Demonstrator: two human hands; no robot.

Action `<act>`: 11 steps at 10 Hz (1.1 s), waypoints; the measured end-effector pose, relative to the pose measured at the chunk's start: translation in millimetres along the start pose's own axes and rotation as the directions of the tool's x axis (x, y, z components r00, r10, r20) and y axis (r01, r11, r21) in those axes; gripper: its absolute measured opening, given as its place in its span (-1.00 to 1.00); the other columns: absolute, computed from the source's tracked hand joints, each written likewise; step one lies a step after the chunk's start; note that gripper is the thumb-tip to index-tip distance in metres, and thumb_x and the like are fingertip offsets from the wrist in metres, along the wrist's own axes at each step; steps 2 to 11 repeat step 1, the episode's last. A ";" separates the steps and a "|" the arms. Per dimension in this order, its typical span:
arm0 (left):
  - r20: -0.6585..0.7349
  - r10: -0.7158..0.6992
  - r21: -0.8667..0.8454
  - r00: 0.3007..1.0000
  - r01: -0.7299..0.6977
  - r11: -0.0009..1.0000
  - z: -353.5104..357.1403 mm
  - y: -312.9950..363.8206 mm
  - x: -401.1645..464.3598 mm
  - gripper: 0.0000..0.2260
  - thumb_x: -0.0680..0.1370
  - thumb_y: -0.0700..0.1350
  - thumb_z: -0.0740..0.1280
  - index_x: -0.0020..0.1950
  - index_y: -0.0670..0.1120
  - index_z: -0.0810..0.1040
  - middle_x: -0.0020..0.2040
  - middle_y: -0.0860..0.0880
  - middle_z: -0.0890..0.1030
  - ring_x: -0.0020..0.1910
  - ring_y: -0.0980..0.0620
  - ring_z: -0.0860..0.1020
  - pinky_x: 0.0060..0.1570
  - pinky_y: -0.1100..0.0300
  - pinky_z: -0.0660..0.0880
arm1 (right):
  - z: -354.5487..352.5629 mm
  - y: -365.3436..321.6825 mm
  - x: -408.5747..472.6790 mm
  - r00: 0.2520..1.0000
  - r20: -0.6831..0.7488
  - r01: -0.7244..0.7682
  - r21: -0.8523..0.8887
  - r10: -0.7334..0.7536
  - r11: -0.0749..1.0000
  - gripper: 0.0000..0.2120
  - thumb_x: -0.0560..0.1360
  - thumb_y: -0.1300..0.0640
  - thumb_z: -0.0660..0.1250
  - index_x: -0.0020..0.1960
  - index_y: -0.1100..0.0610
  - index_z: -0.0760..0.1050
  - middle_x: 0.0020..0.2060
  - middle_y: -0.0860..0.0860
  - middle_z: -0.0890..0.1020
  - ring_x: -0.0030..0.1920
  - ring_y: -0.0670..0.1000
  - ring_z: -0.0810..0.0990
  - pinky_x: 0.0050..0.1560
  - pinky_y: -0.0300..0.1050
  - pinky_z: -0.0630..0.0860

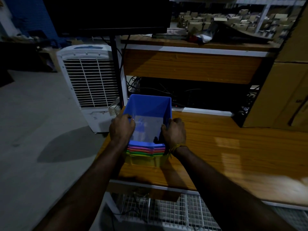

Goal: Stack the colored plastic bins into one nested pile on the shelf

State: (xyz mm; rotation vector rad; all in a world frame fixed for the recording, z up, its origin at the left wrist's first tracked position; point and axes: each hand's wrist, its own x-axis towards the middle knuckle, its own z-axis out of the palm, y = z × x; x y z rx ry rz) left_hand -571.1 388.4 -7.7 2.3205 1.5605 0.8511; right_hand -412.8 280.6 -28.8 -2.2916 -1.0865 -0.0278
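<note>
A wooden bench (pixel 233 147) filled the right and centre of the dim view, with a wooden shelf unit (pixel 191 65) rising behind it and a white air cooler (pixel 90 80) standing on the floor to its left, under a dark monitor (pixel 106 14). At the bench's left end sat the nested pile of bins (pixel 145 154), its near side close to the front edge: a blue bin (pixel 150 110) on top, open side up, with thin rims of pink, orange and green showing just beneath its front lip, and a yellow bin (pixel 143 161) at the bottom resting on the wood. Both forearms reached forward from the lower corners and converged on the pile. The left hand (pixel 122 128) was clamped on the blue bin's left wall, knuckles up and fingers curled over the rim. The right hand (pixel 175 132) gripped the right wall the same way, thumb inside the bin. A yellow thread band (pixel 177 147) circled the right wrist.
</note>
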 end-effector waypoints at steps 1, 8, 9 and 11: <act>0.036 0.020 0.062 0.999 -0.022 0.998 2.8 4.9 -3.7 -0.63 0.56 0.01 0.29 0.34 -0.07 0.49 0.26 -0.18 0.54 0.19 -0.22 0.51 0.08 -0.06 0.47 | -2.0 -0.4 -2.3 0.998 -0.015 0.058 -0.014 -0.058 0.998 -0.50 0.56 -0.09 0.21 0.42 0.12 0.33 0.36 0.17 0.35 0.33 0.18 0.38 0.23 0.13 0.48; 0.036 0.020 0.062 0.999 -0.022 0.998 2.8 4.9 -3.7 -0.63 0.56 0.01 0.29 0.34 -0.07 0.49 0.26 -0.18 0.54 0.19 -0.22 0.51 0.08 -0.06 0.47 | -2.0 -0.4 -2.3 0.998 -0.015 0.058 -0.014 -0.058 0.998 -0.50 0.56 -0.09 0.21 0.42 0.12 0.33 0.36 0.17 0.35 0.33 0.18 0.38 0.23 0.13 0.48; 0.036 0.020 0.062 0.999 -0.022 0.998 2.8 4.9 -3.7 -0.63 0.56 0.01 0.29 0.34 -0.07 0.49 0.26 -0.18 0.54 0.19 -0.22 0.51 0.08 -0.06 0.47 | -2.0 -0.4 -2.3 0.998 -0.015 0.058 -0.014 -0.058 0.998 -0.50 0.56 -0.09 0.21 0.42 0.12 0.33 0.36 0.17 0.35 0.33 0.18 0.38 0.23 0.13 0.48; 0.036 0.020 0.062 0.999 -0.022 0.998 2.8 4.9 -3.7 -0.63 0.56 0.01 0.29 0.34 -0.07 0.49 0.26 -0.18 0.54 0.19 -0.22 0.51 0.08 -0.06 0.47 | -2.0 -0.4 -2.3 0.998 -0.015 0.058 -0.014 -0.058 0.998 -0.50 0.56 -0.09 0.21 0.42 0.12 0.33 0.36 0.17 0.35 0.33 0.18 0.38 0.23 0.13 0.48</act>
